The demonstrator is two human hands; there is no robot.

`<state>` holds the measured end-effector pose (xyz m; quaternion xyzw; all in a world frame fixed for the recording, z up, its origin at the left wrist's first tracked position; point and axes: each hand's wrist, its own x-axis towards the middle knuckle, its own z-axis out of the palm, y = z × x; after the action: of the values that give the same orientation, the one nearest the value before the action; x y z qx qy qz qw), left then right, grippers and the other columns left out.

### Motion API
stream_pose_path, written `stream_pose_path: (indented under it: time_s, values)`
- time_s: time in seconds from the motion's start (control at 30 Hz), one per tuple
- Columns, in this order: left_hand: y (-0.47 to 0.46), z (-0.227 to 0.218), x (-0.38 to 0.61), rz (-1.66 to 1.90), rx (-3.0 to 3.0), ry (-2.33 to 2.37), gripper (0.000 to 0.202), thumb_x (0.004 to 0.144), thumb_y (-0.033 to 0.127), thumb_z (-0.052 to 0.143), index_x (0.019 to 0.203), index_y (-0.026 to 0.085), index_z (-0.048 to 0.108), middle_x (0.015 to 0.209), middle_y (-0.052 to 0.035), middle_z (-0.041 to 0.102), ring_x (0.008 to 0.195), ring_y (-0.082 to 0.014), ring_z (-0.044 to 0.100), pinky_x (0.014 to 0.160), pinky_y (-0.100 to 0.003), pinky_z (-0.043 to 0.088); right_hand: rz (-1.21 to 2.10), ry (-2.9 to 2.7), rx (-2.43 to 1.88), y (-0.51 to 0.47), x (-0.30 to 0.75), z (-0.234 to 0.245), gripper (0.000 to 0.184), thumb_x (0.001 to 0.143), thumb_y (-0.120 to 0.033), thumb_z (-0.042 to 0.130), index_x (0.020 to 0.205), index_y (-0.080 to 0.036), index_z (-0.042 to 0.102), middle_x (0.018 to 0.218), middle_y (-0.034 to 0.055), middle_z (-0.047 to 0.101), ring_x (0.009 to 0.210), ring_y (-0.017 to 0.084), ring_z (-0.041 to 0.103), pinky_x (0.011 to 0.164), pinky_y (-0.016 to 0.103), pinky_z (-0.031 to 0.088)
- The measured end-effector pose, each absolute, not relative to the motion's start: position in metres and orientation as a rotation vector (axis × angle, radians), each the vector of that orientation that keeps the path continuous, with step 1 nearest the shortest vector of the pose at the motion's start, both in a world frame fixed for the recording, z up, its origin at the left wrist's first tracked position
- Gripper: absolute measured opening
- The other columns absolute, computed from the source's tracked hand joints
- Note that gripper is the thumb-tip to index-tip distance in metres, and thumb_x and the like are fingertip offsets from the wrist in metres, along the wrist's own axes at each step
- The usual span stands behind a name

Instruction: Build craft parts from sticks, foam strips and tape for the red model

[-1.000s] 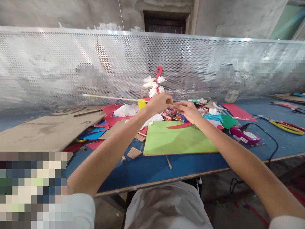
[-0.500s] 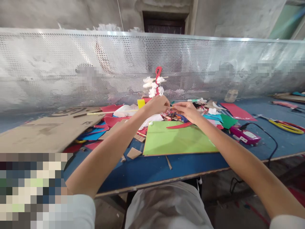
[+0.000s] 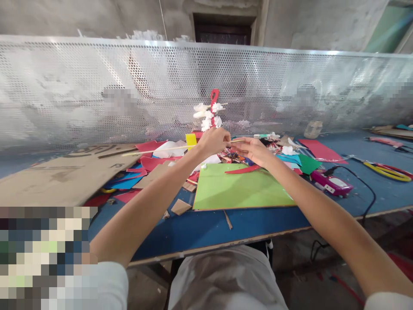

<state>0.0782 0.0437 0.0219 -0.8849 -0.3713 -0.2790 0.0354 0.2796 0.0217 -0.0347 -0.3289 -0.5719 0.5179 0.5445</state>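
My left hand [image 3: 213,141] is closed around a thin wooden stick [image 3: 155,150] that runs out to the left above the table. My right hand [image 3: 254,150] pinches the stick's right end, fingers pressed together, just above a pile of coloured paper scraps [image 3: 237,156]. Both hands meet over the far edge of a light green sheet [image 3: 240,187]. A red curved strip [image 3: 242,170] lies on the green sheet under my right hand. Behind the hands stands a small red piece with white paper flowers [image 3: 208,114].
Large brown cardboard [image 3: 61,174] lies at left on the blue table [image 3: 245,226]. A pink glue gun [image 3: 331,183] with a black cable sits at right, yellow-handled scissors [image 3: 385,171] farther right. A perforated metal screen [image 3: 97,86] closes off the back.
The stick's far left end dropped lower and swung toward me, and more of it now shows past my left hand to the right. My hands stayed nearly in place.
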Motion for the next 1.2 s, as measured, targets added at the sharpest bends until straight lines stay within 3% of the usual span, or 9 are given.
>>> stream_pose_path:
  time_s: [0.23,0.43,0.6,0.8,1.03,1.2]
  values:
    - [0.046,0.023,0.075,-0.864,-2.678,-1.187,0.008,0.076,0.024,0.071,0.080,0.021,0.076,0.080,-0.0043,0.075,0.076,-0.0191,0.065,0.073,-0.032,0.045,1.174,-1.415,-0.791,0.014,0.272,-0.034,0.039,0.065,-0.014,0.085,0.101,-0.020,0.071,0.106,0.0088,0.078,0.102,0.024,0.073,0.095,0.040,0.058]
    - [0.043,0.024,0.075,-0.893,-2.666,-1.201,0.006,0.076,0.022,0.071,0.079,0.020,0.075,0.081,-0.0043,0.075,0.076,-0.0185,0.065,0.074,-0.031,0.045,1.125,-1.355,-0.824,0.011,0.269,-0.032,0.033,0.071,-0.024,0.085,0.100,-0.021,0.070,0.104,0.0082,0.078,0.097,0.022,0.074,0.095,0.039,0.058]
    - [0.045,0.019,0.078,-0.886,-2.634,-1.136,0.009,0.080,0.021,0.066,0.081,0.020,0.074,0.084,-0.0049,0.074,0.080,-0.0202,0.066,0.072,-0.031,0.043,1.213,-1.320,-0.823,0.017,0.273,-0.032,0.021,0.080,-0.038,0.079,0.093,-0.021,0.074,0.102,0.0093,0.078,0.090,0.020,0.074,0.082,0.032,0.060]
    - [0.042,0.012,0.082,-0.788,-2.522,-1.000,0.017,0.086,0.016,0.055,0.085,0.020,0.071,0.086,-0.0061,0.072,0.081,-0.0203,0.064,0.067,-0.031,0.040,1.112,-1.257,-0.865,0.022,0.273,-0.035,0.022,0.066,-0.031,0.089,0.080,-0.019,0.077,0.084,0.0054,0.076,0.073,0.013,0.069,0.073,0.025,0.057]
    - [0.036,0.023,0.084,-0.541,-2.672,-0.982,0.028,0.098,0.030,0.048,0.095,0.018,0.073,0.093,-0.0091,0.073,0.085,-0.0203,0.065,0.077,-0.031,0.042,0.838,-1.345,-0.880,0.028,0.276,-0.038,0.026,0.064,-0.033,0.089,0.083,-0.018,0.079,0.077,0.0058,0.076,0.071,0.018,0.070,0.081,0.036,0.059]
    - [0.033,0.027,0.081,-0.612,-2.664,-1.045,0.027,0.094,0.028,0.052,0.095,0.022,0.078,0.090,-0.0070,0.075,0.082,-0.0205,0.066,0.076,-0.031,0.044,0.846,-1.403,-0.911,0.027,0.280,-0.038,0.027,0.064,-0.032,0.090,0.086,-0.019,0.080,0.081,0.0062,0.078,0.077,0.021,0.073,0.084,0.039,0.061]
